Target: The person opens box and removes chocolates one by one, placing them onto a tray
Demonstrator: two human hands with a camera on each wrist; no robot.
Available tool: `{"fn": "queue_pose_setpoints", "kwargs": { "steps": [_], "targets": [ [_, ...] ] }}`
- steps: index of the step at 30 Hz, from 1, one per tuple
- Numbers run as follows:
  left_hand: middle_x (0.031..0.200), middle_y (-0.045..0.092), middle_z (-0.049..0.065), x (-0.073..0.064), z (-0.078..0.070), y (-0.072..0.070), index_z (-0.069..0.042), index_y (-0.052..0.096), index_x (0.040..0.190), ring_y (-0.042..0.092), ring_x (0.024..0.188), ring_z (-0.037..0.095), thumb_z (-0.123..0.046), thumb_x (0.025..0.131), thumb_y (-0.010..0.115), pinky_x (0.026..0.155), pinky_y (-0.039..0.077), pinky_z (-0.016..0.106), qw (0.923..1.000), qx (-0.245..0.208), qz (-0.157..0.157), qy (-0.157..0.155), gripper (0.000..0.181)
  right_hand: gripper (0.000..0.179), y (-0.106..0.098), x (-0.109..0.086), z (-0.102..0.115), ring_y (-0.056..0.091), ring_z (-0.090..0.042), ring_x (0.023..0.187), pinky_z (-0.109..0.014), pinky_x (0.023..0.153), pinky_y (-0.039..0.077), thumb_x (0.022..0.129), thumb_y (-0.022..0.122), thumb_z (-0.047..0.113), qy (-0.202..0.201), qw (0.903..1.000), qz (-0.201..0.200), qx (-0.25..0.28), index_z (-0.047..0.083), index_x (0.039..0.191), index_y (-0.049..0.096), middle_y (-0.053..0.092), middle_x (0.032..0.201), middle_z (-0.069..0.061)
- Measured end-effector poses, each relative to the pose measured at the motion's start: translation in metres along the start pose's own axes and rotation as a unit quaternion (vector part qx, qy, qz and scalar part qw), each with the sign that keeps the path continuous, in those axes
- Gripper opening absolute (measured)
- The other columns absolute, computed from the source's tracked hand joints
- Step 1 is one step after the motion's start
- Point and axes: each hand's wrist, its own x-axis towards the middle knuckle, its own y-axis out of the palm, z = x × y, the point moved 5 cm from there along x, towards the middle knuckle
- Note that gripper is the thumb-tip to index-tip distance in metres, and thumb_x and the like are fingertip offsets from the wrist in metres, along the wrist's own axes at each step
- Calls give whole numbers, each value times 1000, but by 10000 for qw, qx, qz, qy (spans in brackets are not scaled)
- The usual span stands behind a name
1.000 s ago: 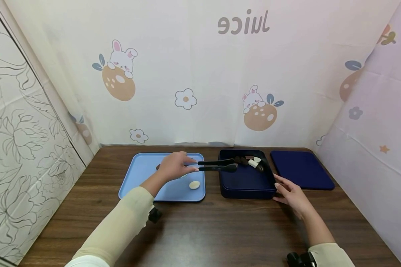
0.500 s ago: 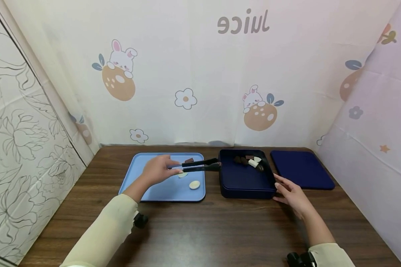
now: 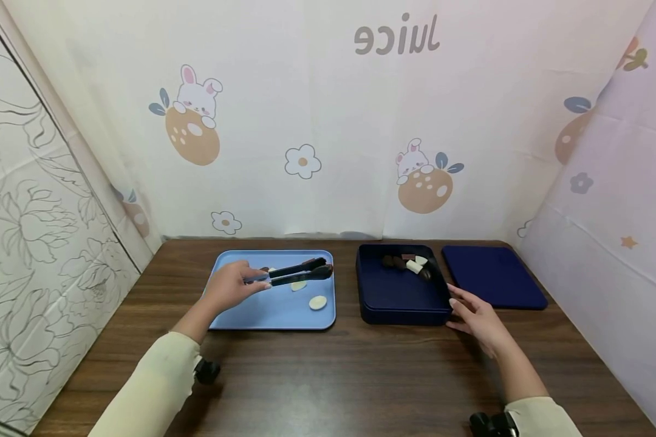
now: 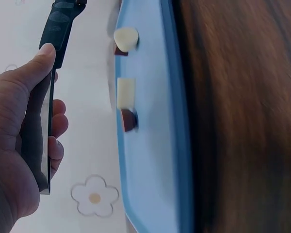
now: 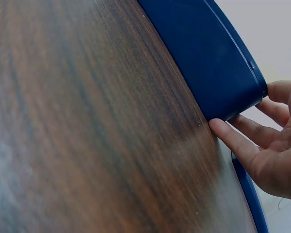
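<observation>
My left hand grips a pair of black-tipped tongs by their metal handles, over the light blue tray. The tongs' tips point right, above the tray's right half. On the tray lie a white oval piece, a pale piece beneath the tongs, and a white block beside a brown piece in the left wrist view. My right hand touches the right front corner of a dark blue box, fingers fairly straight. Several brown and white chocolate-like pieces sit at the box's back right.
A flat dark blue lid lies on the wooden table right of the box. Behind the table hangs a patterned curtain. A narrow strip of table separates tray and box.
My left hand has drawn the tongs leftward, from over the box back to above the tray. My right hand has stayed at the box corner.
</observation>
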Motion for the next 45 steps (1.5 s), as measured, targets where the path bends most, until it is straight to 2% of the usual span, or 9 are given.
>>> {"fn": "queue_pose_setpoints", "kwargs": {
  "steps": [4,11,17,24,31,37,45],
  "targets": [
    [67,41,-2,-10,13,-2,-15,75,115,36,57,16,-44,85,74,47,27,29,9997,31,-104,-209,42,65,-1,0,0,27,-46,132,-37,88,52,105,46,32,3,10000,28,-3,5,156,17,16,153,-31],
    [68,42,-1,-26,36,-11,-13,75,115,38,58,17,-44,84,75,48,29,30,9979,-65,-246,-600,44,65,-1,0,-1,30,-42,129,-37,87,52,104,47,33,-9,10000,4,-14,5,156,18,19,152,-30],
    [72,50,-2,-40,54,-18,-11,75,114,42,62,15,-46,85,74,51,32,31,9963,-17,-241,-825,46,65,-2,0,-1,31,-41,127,-37,87,53,104,47,33,-17,10000,-15,-10,5,156,19,19,152,-29],
    [68,42,0,-56,69,-20,-9,75,114,40,59,16,-45,85,74,49,29,29,9946,38,-190,-1024,46,65,-2,0,0,28,-43,130,-37,87,53,104,47,32,24,10000,-6,27,5,156,18,15,154,-30],
    [67,41,-2,-68,77,-15,-9,76,111,38,59,14,-45,84,74,49,28,28,9948,39,-155,-1008,45,66,-1,0,0,28,-44,131,-37,88,52,104,47,32,60,10000,9,22,5,156,18,16,153,-31],
    [68,43,-4,-72,78,-12,-11,77,110,36,57,13,-44,84,75,47,26,28,9953,176,-154,-935,42,65,0,0,0,26,-43,132,-37,88,52,105,46,31,55,9999,40,80,4,156,17,13,155,-30],
    [69,44,-3,-72,82,-11,-11,76,113,38,58,14,-43,82,77,47,28,28,9948,234,1,-989,45,65,-1,0,0,36,-31,122,-37,88,52,104,47,33,89,10000,-3,22,6,156,19,18,152,-27]
  ]
}}
